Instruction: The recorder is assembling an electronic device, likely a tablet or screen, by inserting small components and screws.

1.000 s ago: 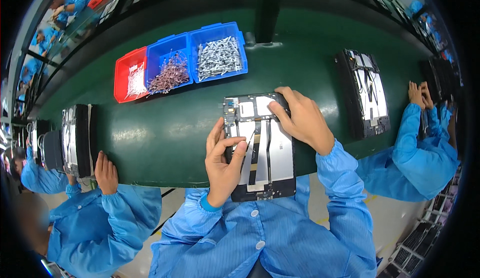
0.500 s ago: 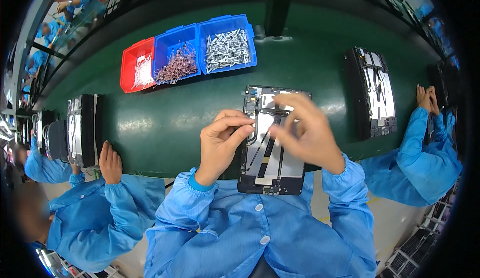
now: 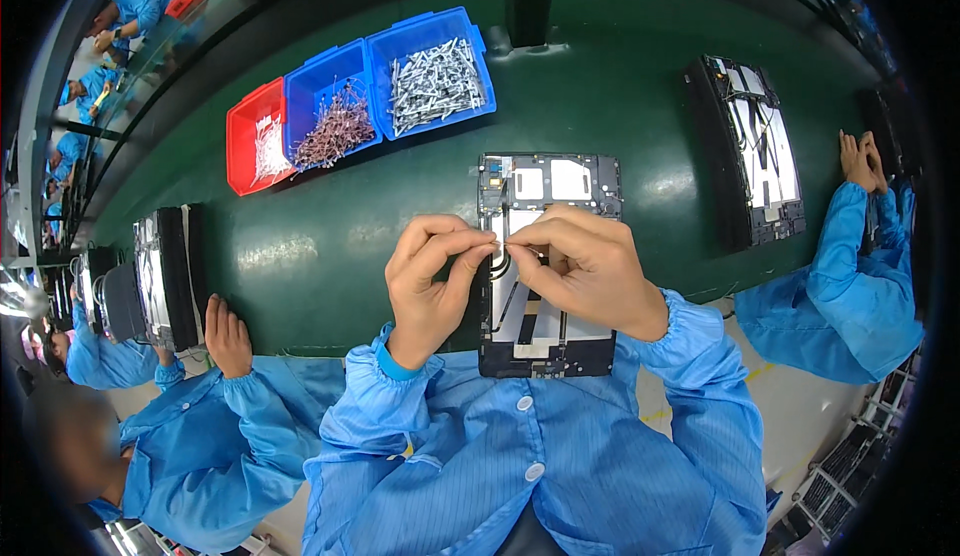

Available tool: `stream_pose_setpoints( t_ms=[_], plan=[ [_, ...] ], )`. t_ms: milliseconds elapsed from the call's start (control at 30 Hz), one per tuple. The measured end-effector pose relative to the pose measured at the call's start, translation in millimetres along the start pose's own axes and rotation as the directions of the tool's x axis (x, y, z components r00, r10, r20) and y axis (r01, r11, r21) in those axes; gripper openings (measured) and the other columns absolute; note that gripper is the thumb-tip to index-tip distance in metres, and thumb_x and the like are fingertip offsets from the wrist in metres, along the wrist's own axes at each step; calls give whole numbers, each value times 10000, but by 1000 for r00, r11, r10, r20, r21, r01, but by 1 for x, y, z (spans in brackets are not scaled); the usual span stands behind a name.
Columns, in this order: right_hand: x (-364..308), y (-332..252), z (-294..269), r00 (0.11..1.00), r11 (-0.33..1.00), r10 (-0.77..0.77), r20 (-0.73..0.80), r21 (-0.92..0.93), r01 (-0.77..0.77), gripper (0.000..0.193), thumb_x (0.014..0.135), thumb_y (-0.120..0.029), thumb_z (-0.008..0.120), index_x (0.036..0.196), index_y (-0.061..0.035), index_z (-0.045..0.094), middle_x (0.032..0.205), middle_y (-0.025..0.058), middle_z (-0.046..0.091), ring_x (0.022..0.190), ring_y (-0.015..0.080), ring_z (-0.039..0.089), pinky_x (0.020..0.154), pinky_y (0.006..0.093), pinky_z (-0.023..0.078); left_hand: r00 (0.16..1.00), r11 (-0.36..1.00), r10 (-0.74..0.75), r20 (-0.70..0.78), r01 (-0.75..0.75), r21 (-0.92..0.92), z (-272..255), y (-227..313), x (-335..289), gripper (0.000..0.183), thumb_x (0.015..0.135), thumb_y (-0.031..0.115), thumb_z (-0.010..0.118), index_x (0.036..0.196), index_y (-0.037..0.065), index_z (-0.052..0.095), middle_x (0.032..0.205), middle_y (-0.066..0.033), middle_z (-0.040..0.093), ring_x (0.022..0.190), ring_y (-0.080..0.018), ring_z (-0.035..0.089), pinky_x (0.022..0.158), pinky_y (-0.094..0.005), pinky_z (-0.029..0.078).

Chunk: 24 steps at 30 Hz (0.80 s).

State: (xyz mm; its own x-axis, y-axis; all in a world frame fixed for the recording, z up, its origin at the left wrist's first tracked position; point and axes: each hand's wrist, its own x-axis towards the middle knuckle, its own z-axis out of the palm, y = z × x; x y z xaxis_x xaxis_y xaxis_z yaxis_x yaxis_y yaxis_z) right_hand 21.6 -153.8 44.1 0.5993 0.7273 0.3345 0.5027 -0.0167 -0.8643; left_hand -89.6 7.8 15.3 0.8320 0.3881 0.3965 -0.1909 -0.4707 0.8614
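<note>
An opened flat electronic device [image 3: 547, 362], tablet-like with a black frame, white panels and black cables, lies on the green bench in front of me. Over its upper left part, my left hand [image 3: 432, 274] is closed in a thumb-and-finger pinch. My right hand [image 3: 585, 264] pinches just beside it, fingertips almost meeting the left ones. Whatever sits between the fingertips is too small to make out. My right hand covers the middle of the device.
Past the device stand a red bin [image 3: 240, 151] of small white parts, a blue bin [image 3: 300, 86] of reddish-brown wired pieces, and a blue bin [image 3: 420, 28] of silvery pieces. Stacked devices stand at right [image 3: 755, 151] and left [image 3: 160, 276]. Co-workers sit on both sides.
My right hand, blurred and spread before, has come in to a pinch against my left fingertips. The left hand keeps its pinch. The view has shifted slightly.
</note>
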Motion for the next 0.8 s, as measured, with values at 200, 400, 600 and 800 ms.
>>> stream_pose_setpoints(
  t_ms=[200,400,600,800],
  plan=[
    [8,8,9,999,999,-24,-23,-30,23,97,794,4,723,877,3,673,722,76,606,529,129,564,483,271,439,999,989,13,-36,-7,148,-1,3,2,257,778,-51,755,1021,23,715,916,-83,610,799,-179,612,683,-278,492],
    [27,26,12,997,995,46,64,-89,-40,72,805,-33,703,848,14,670,697,94,597,507,140,540,487,294,426,779,740,-594,202,628,-241,-15,-13,8,309,946,100,666,1196,-68,596,947,-68,662,705,-82,618,600,-214,507],
    [26,34,17,993,993,97,72,-78,-91,84,813,-48,701,852,18,667,717,100,613,522,148,564,502,301,455,681,646,-642,351,728,-231,-20,-28,32,205,944,103,667,1067,-55,619,803,-83,668,616,-100,637,513,-217,509],
    [26,36,18,991,995,91,97,-50,-86,96,802,-47,678,824,19,612,747,140,602,635,284,632,576,371,505,650,633,-649,395,750,-193,-20,-27,39,153,941,96,668,1019,-31,633,742,-63,660,594,-90,628,488,-214,502]
  ],
)
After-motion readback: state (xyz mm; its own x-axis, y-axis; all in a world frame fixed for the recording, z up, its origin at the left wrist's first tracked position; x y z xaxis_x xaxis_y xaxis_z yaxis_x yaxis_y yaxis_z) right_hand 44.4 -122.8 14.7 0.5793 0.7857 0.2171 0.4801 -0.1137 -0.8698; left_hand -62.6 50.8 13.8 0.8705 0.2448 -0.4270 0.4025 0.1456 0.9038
